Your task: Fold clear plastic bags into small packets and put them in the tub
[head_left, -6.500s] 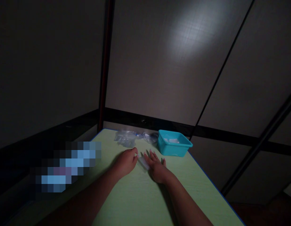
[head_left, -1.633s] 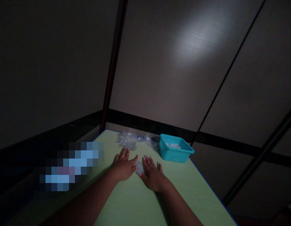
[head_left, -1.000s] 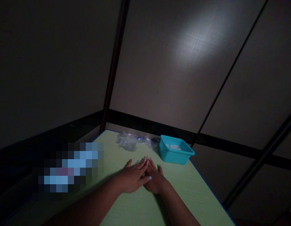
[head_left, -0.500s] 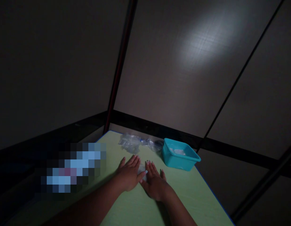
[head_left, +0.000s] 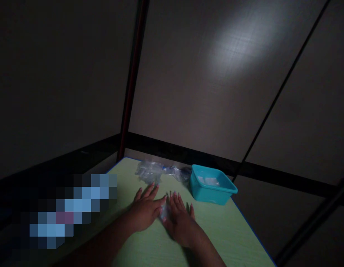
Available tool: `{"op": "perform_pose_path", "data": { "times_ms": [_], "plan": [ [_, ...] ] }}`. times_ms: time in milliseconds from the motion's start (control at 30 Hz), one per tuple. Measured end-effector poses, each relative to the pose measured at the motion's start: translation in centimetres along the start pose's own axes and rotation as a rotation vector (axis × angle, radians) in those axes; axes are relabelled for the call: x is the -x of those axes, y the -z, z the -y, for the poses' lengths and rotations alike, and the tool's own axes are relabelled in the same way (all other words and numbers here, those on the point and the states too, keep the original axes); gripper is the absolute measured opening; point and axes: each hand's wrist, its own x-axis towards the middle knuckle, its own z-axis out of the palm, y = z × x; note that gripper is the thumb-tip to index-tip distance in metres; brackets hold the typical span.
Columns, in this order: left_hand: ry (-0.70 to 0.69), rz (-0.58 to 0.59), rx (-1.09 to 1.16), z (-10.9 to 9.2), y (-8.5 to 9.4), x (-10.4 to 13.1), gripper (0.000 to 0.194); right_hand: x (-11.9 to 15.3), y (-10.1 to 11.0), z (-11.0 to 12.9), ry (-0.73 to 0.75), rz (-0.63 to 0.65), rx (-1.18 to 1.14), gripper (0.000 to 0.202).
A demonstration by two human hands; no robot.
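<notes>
On the pale green table (head_left: 222, 237), a small, whitish, translucent piece (head_left: 164, 212) lies between my hands, partly covered. My left hand (head_left: 145, 211) is at its left side with fingers spread, thumb reaching over toward the piece. Palm down, my right hand (head_left: 181, 220) rests over the right part of the piece, fingers stretched forward and its thumb at the near edge. Neither hand is closed around anything. What exactly the piece is cannot be made out in the dim light.
Crumpled clear plastic bags (head_left: 151, 171) lie at the table's back edge. Right of them stands a turquoise basket (head_left: 212, 194) with whitish packets (head_left: 208, 181) inside. Dark-framed panels rise behind the table. A pixelated patch covers the left side.
My left hand has shifted left and slightly nearer, away from my right hand, uncovering more of the piece's left side. The whole view has tilted a little.
</notes>
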Motion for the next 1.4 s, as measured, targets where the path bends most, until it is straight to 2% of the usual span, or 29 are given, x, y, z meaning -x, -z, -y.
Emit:
{"op": "perform_pose_path", "data": {
  "times_ms": [167, 267, 400, 533, 767, 1000, 1100, 1233, 1333, 1400],
  "plan": [
    [0.006, 0.007, 0.007, 0.3, -0.2, 0.0, 0.047, -0.9, -0.3, -0.8, -0.147, -0.314, -0.020, 0.035],
    [0.010, 0.023, 0.022, 0.3, 0.0, 0.1, 0.053, -1.3, -0.5, -1.1, -0.191, -0.382, -0.031, 0.022],
    [0.010, 0.042, 0.040, 0.1, 0.3, 0.3, 0.060, -1.9, -0.8, -1.6, -0.228, -0.379, -0.033, 0.019],
    [0.020, 0.037, 0.053, 0.1, 0.3, 0.2, 0.063, -2.1, -1.1, -1.9, -0.242, -0.314, -0.011, 0.022],
    [-0.004, 0.023, 0.079, 0.1, 0.1, 0.2, 0.065, -1.7, -1.2, -0.6, -0.295, -0.233, 0.048, 0.027],
    [0.010, -0.016, 0.092, -0.1, 0.3, 0.5, 0.063, -1.9, -1.4, 0.3, -0.276, -0.287, -0.014, 0.031],
    [-0.009, -0.036, 0.115, 0.0, 0.1, 0.4, 0.066, -1.9, -1.5, -0.1, -0.246, -0.309, -0.047, 0.025],
    [-0.002, -0.128, 0.319, -0.2, -0.3, -0.6, 0.054, -2.0, -2.1, -0.8, -0.188, -0.365, -0.132, 0.015],
    [0.103, -0.221, 0.684, -0.6, -0.5, -1.6, 0.047, -2.0, -2.3, -1.1, -0.085, -0.457, -0.326, 0.011],
    [0.153, -0.214, 0.979, -0.9, -0.5, -1.9, 0.049, -2.0, -2.3, -1.1, -0.014, -0.499, -0.476, 0.011]
  ]
}}
